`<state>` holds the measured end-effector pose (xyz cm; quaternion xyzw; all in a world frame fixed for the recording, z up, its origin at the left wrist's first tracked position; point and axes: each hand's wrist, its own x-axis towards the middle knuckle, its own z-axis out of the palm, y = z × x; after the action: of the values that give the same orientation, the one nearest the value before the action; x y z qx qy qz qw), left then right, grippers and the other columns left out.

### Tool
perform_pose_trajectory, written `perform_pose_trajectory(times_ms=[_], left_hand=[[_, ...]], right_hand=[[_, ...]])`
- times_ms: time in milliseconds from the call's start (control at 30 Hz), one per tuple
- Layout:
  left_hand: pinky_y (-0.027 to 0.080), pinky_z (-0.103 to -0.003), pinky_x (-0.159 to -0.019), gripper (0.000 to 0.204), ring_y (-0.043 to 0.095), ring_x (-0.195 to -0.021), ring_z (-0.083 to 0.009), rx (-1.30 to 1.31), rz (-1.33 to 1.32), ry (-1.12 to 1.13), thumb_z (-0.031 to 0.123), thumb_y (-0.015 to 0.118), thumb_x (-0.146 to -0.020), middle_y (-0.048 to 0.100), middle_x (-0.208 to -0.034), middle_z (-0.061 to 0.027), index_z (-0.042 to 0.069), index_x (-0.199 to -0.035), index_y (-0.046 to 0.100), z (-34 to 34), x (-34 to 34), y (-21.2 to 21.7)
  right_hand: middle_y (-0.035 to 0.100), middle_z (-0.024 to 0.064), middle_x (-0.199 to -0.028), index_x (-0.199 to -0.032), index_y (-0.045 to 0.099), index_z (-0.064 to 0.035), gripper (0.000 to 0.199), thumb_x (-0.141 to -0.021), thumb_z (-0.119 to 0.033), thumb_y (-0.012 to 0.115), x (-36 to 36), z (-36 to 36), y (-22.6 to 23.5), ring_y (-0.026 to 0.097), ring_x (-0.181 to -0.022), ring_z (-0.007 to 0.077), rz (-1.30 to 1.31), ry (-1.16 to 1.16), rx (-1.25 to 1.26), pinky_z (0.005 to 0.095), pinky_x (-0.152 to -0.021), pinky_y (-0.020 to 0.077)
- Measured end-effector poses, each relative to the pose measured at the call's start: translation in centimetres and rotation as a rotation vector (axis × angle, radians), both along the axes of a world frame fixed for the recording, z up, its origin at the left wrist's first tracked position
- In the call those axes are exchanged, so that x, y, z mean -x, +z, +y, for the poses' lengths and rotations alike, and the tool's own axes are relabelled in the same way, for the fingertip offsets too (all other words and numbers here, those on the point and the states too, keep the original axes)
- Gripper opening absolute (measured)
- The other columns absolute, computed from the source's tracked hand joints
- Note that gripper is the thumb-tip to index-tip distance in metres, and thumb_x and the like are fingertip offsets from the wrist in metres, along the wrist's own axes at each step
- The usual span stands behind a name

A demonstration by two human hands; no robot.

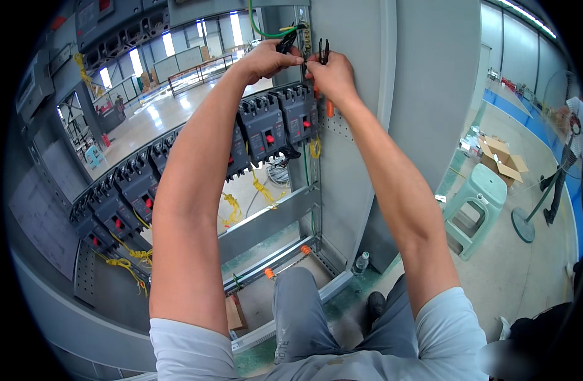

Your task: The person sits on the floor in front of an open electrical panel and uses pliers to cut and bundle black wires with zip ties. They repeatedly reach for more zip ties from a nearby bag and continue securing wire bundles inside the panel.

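My left hand [270, 61] is raised to the cabinet's right upright, its thumb and fingers closed in a pinch. A black piece [287, 42] shows above its fingers; I cannot make out its kind. Close beside it, my right hand [336, 73] is closed round pliers [324, 49], with dark jaws pointing up and orange handles below the palm. The fingertips of both hands nearly meet in front of a strip of brass-coloured terminals [307, 39]. A green wire [258, 28] curves down to this strip from above. Whatever lies between the fingertips is too small to tell.
Below my hands runs a slanting row of dark circuit breakers [264, 136] with red toggles. Yellow cords [263, 188] hang under them. A grey panel [425, 82] stands at the right. Beyond are a green stool [474, 203], a carton [500, 159], a fan and a person.
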<state>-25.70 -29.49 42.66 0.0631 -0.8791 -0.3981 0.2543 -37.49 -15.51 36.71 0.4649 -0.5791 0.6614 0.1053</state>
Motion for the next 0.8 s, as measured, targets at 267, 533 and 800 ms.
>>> perform_pose_trajectory(times_ms=[267,533,800], left_hand=[[0.034,-0.026,-0.048,0.025,0.047,-0.057,-0.0066,0.281,0.065,0.123,0.029,0.078,-0.083,0.056,-0.070,0.0040,0.009,-0.094,0.069,-1.0,1.1,-0.4],[0.033,-0.026,-0.047,0.019,0.046,-0.054,-0.0072,0.454,0.198,0.205,0.025,0.072,-0.085,0.055,-0.068,0.0026,0.007,-0.092,0.072,-2.1,2.9,-1.2],[0.024,-0.026,-0.044,0.017,0.037,-0.049,-0.0052,0.102,0.014,0.146,0.023,0.077,-0.082,0.043,-0.061,0.0064,0.009,-0.084,0.067,-0.1,0.6,-0.6]], right_hand=[[0.068,0.0053,-0.079,-0.094,0.068,0.0015,0.014,-0.089,-0.012,0.067,-0.9,0.6,-0.4,0.067,-0.071,0.0139,-0.043,0.119,-0.034,0.0291,-0.064,0.0512],[0.069,0.0074,-0.087,-0.101,0.066,0.0014,0.015,-0.093,-0.012,0.065,-0.7,2.8,0.7,0.067,-0.079,0.0151,-0.112,0.398,-0.006,0.0292,-0.072,0.0525],[0.072,0.0102,-0.099,-0.103,0.065,0.0013,0.015,-0.096,-0.011,0.063,-0.1,1.9,2.0,0.069,-0.089,0.0180,-0.126,0.459,-0.011,0.0329,-0.082,0.0533]])
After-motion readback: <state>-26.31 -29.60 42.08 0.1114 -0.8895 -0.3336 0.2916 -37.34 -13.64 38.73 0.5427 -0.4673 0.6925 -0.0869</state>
